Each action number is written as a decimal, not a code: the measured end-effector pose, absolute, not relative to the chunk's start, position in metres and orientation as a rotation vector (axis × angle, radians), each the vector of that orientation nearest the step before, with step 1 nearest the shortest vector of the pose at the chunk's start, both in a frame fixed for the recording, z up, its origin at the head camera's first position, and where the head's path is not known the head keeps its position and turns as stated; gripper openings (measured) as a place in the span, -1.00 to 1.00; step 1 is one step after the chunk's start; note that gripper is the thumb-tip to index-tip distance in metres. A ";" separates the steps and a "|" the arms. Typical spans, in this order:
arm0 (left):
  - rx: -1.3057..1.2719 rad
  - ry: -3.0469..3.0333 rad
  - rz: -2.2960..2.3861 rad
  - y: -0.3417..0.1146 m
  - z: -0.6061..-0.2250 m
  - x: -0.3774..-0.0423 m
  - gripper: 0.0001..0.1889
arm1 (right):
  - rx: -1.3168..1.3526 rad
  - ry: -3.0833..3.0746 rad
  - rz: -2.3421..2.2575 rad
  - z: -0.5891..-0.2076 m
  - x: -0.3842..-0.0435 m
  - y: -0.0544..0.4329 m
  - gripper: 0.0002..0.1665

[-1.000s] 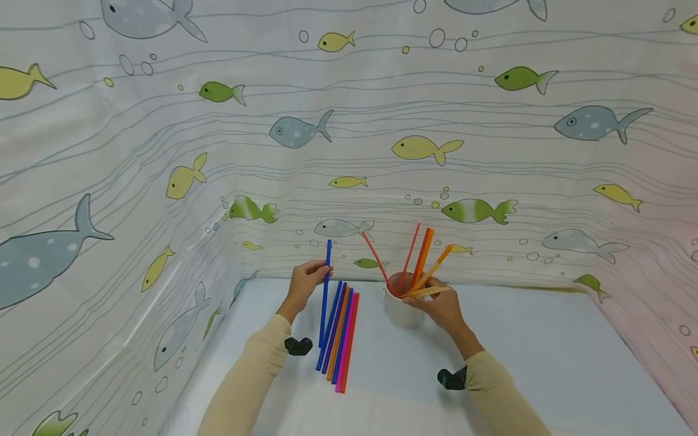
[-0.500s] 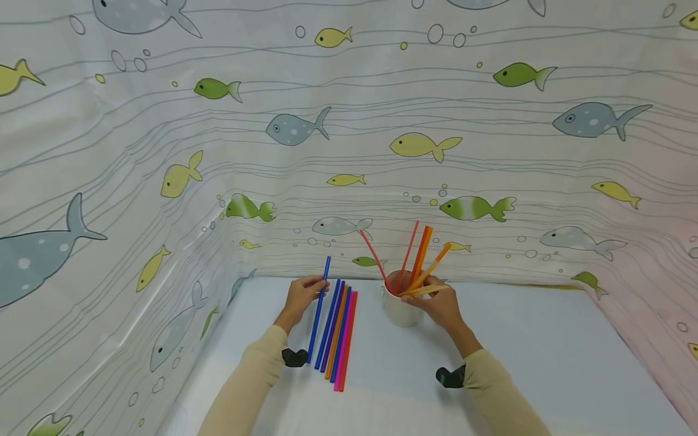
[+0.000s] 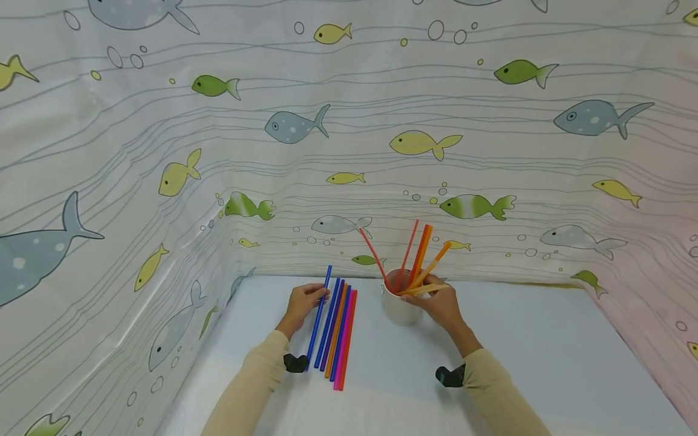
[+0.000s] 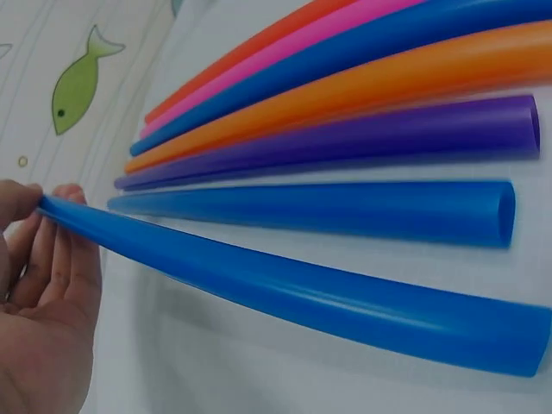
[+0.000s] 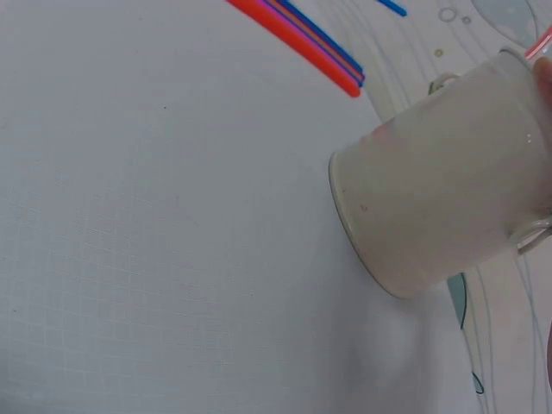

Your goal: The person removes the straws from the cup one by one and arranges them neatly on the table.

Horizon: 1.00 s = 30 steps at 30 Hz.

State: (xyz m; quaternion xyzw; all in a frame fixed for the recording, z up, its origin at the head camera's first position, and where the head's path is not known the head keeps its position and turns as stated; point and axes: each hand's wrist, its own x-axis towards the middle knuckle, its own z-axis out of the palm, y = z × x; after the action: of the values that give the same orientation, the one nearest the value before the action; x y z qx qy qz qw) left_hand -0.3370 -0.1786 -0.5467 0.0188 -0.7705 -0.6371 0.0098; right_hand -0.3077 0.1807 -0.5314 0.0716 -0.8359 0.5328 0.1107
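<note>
My left hand pinches a blue straw near its far end, at the left of a row of straws. In the left wrist view this straw slants from the fingertips toward the camera, beside another blue straw. Purple, orange, blue, pink and red straws lie beyond it, side by side. My right hand grips a whitish cup at its rim. Several red and orange straws lean in the cup, one orange straw lying across the fingers. Only part of the right hand shows in its wrist view.
A white table spreads under everything. Behind and at the sides stands a fish-patterned sheet. The cup has small handles, one showing at its side. Dark wrist cameras sit at both sleeves.
My left hand has lowered the blue straw toward the table and nearer to me, setting it left of the row. My right hand and the cup keep their place.
</note>
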 end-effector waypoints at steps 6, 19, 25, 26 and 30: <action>0.124 -2.411 -1.962 -0.175 -0.551 -0.335 -0.70 | 0.229 -2.449 1.568 -0.530 -0.307 0.180 -0.14; 0.030 -2.382 -1.966 -0.181 -0.561 -0.332 -0.69 | 0.228 -2.433 1.580 -0.532 -0.308 0.181 -0.15; 0.015 -2.495 -1.820 -0.180 -0.563 -0.334 -0.70 | 0.249 -2.418 1.589 -0.532 -0.307 0.181 -0.17; 0.037 -2.517 -1.808 -0.180 -0.564 -0.335 -0.69 | 0.251 -2.412 1.594 -0.532 -0.307 0.181 -0.17; 0.067 -2.563 -1.773 -0.180 -0.568 -0.338 -0.68 | 0.247 -2.407 1.603 -0.532 -0.307 0.181 -0.17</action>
State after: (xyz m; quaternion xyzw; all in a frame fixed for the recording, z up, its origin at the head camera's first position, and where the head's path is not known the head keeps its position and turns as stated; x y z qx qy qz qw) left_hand -0.3382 -0.1802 -0.5684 0.0215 -0.8221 -0.5688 0.0122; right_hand -0.3073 0.1807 -0.5318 0.0845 -0.8233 0.5485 0.1191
